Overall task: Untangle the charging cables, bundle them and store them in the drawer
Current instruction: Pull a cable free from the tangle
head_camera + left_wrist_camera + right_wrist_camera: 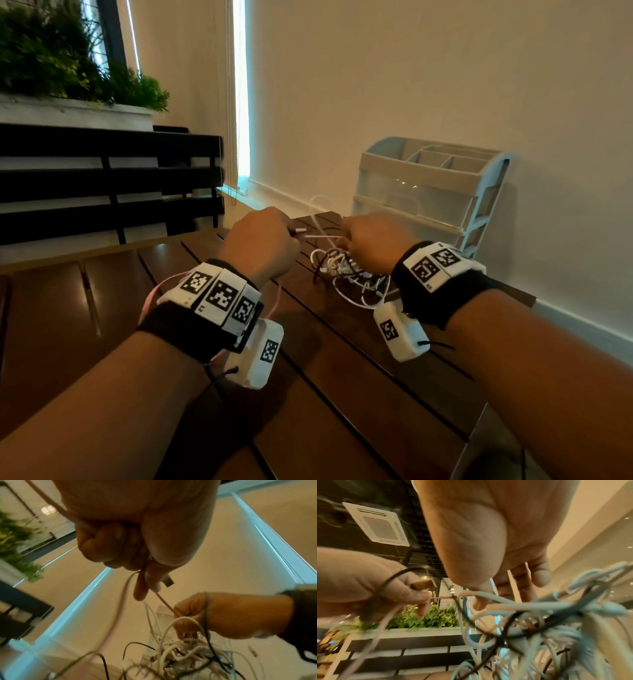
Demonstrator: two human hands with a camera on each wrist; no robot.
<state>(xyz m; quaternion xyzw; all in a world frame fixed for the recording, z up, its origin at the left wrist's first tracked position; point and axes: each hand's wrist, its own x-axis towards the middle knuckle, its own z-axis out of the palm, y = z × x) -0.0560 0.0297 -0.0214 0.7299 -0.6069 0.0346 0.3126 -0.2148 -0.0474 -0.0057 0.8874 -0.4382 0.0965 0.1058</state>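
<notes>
Head view: both hands raised above the wooden slatted table (359, 387), backs toward the camera, so the fingers and what they hold are mostly hidden. Left hand (262, 245) and right hand (375, 240) sit near each other but apart, a short straight stretch of pink cable (322, 236) spanning the gap. A metal USB plug (298, 231) pokes out beside the left hand. The tangle of white and black charging cables (349, 274) hangs below the right hand, down to the tabletop; individual cables cannot be separated there. The plastic drawer organiser (428, 195) stands at the table's far end against the wall, drawers closed.

Left wrist view shows what the head view hides: left hand (130, 536) fingers curled round the pink cable (164, 602), thumb and forefinger pinching it just behind the USB plug (168, 581). A loop of the same cable runs back through the fist. The right hand (223, 615) pinches the cable's other side, the tangle (180, 654) blurred beneath.

Right wrist view: right hand (488, 547) palm fills the frame; its fingertips are partly masked by white strands, yet thumb and finger close on the pink cable (443, 597). The tangle (547, 622) is out of focus. The left hand (368, 585) and plug (424, 584) appear at left. A planter with green foliage (426, 616) sits behind.
</notes>
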